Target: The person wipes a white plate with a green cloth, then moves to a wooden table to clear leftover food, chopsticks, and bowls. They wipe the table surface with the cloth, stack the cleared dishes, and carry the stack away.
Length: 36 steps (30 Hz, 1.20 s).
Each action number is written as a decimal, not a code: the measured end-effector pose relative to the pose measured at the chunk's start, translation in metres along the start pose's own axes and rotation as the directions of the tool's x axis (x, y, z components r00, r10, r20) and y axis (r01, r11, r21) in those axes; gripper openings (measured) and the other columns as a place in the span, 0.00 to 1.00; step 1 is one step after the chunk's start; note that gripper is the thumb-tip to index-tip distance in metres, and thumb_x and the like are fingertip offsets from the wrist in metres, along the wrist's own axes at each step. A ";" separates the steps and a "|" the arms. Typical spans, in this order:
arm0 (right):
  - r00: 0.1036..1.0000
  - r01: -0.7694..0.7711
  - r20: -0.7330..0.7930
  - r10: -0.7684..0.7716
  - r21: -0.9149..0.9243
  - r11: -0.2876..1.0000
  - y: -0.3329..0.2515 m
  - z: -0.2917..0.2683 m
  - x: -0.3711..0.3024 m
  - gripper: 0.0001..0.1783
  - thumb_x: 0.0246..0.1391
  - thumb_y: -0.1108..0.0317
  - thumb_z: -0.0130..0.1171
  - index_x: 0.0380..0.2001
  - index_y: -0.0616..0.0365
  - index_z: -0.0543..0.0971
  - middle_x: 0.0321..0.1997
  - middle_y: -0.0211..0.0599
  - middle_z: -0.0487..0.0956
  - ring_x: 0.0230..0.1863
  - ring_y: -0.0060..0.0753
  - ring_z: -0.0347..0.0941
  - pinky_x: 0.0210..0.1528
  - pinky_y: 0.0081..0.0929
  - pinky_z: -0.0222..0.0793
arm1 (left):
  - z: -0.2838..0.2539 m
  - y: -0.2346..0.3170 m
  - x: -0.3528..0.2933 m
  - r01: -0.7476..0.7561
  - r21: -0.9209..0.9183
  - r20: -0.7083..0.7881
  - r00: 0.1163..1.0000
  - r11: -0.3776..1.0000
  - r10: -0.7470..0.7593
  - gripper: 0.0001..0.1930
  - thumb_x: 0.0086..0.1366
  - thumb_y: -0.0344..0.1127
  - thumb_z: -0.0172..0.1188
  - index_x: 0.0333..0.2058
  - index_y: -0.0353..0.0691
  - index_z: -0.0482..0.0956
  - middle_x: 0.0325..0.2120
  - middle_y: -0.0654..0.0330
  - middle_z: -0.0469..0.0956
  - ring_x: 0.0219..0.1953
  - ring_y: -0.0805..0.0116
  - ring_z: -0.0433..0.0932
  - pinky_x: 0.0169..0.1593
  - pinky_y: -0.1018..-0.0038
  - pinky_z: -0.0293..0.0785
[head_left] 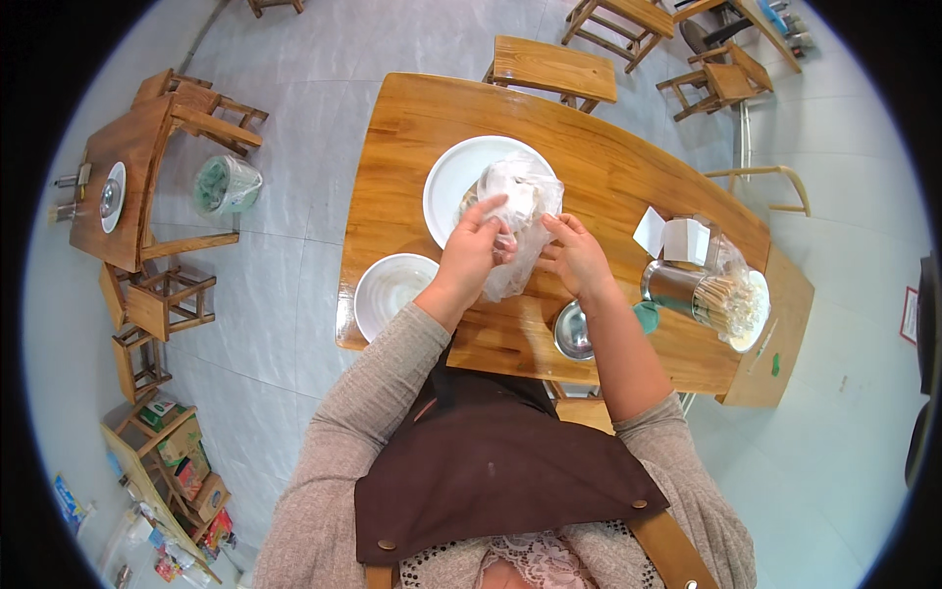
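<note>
A thin, clear plastic bag (512, 278) with something whitish inside lies partly over a large white plate (444, 188); its contents are too blurred to name. My left hand (473, 247) is at the bag's left side, fingers curled at the film and the index finger reaching across it. On the right, my right hand (576, 257) pinches the bag's edge between thumb and fingers. The crumpled lower part of the bag hangs between both hands. Just left of my left wrist sits a white bowl (378, 294).
Below my right forearm is a round metal dish (571, 334). To the right stand a metal canister of wooden sticks (677, 285), a white box (685, 240) and a white plate (754, 329). A wooden stool (554, 69) touches the table's (422, 108) far side.
</note>
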State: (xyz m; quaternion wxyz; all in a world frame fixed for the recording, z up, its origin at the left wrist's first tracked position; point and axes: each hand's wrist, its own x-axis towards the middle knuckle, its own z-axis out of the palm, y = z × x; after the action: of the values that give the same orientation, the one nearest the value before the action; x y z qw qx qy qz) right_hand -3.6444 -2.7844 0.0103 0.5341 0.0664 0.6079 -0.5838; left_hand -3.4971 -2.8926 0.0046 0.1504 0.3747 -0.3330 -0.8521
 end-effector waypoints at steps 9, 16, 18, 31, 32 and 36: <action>0.984 0.131 -0.088 -0.158 -0.252 0.959 -0.002 0.055 0.014 0.13 0.55 0.75 0.57 0.45 0.60 0.76 0.33 0.32 0.78 0.26 0.24 0.74 0.26 0.22 0.71 | -0.002 0.002 -0.051 -0.644 0.687 0.494 0.754 0.337 0.432 0.16 0.66 0.30 0.56 0.51 0.37 0.78 0.54 0.49 0.75 0.58 0.47 0.71 0.63 0.59 0.67; 0.946 0.274 0.239 -0.218 -0.234 0.933 -0.059 0.164 -0.010 0.15 0.54 0.79 0.59 0.45 0.57 0.81 0.41 0.29 0.82 0.36 0.22 0.76 0.35 0.20 0.71 | -0.136 0.080 -0.126 -0.535 0.636 0.021 0.732 0.556 0.680 0.13 0.69 0.26 0.52 0.49 0.38 0.80 0.48 0.54 0.77 0.52 0.58 0.75 0.58 0.67 0.70; 0.946 0.287 0.242 -0.213 -0.327 0.901 -0.070 0.200 -0.016 0.15 0.54 0.79 0.58 0.46 0.57 0.80 0.42 0.31 0.82 0.37 0.22 0.76 0.35 0.19 0.71 | -0.188 0.086 -0.147 -0.458 0.701 -0.139 0.665 0.547 0.734 0.12 0.70 0.27 0.51 0.47 0.38 0.81 0.46 0.55 0.77 0.50 0.60 0.76 0.55 0.68 0.71; 0.908 0.416 0.418 0.021 -0.907 0.067 0.063 0.352 0.156 0.11 0.56 0.67 0.58 0.40 0.61 0.82 0.32 0.40 0.83 0.38 0.30 0.81 0.42 0.30 0.74 | -0.371 0.024 -0.224 -0.171 0.255 -0.843 0.442 0.952 0.305 0.15 0.76 0.35 0.47 0.51 0.38 0.79 0.48 0.62 0.79 0.49 0.72 0.77 0.53 0.73 0.73; 0.904 0.428 0.426 0.045 -0.901 -0.072 0.073 0.355 0.168 0.13 0.56 0.67 0.57 0.43 0.59 0.83 0.37 0.43 0.85 0.42 0.34 0.82 0.45 0.32 0.75 | -0.375 0.022 -0.225 -0.160 0.246 -0.850 0.438 0.956 0.292 0.15 0.76 0.36 0.47 0.51 0.38 0.79 0.48 0.62 0.79 0.49 0.72 0.77 0.53 0.72 0.72; 0.845 0.511 0.394 0.362 -0.395 -0.763 0.104 0.364 0.180 0.16 0.56 0.66 0.51 0.40 0.56 0.86 0.46 0.48 0.84 0.50 0.50 0.80 0.52 0.42 0.75 | -0.374 0.018 -0.216 -0.107 0.311 -0.808 0.493 0.944 0.322 0.15 0.75 0.37 0.48 0.51 0.38 0.79 0.49 0.61 0.79 0.50 0.71 0.77 0.53 0.72 0.73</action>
State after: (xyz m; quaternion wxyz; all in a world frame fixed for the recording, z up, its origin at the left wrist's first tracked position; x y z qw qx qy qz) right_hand -3.4383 -3.1340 -0.0949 0.2518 -0.7066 0.5778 0.3218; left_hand -3.0754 -2.9662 -0.0528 0.3565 0.7116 -0.3530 -0.4918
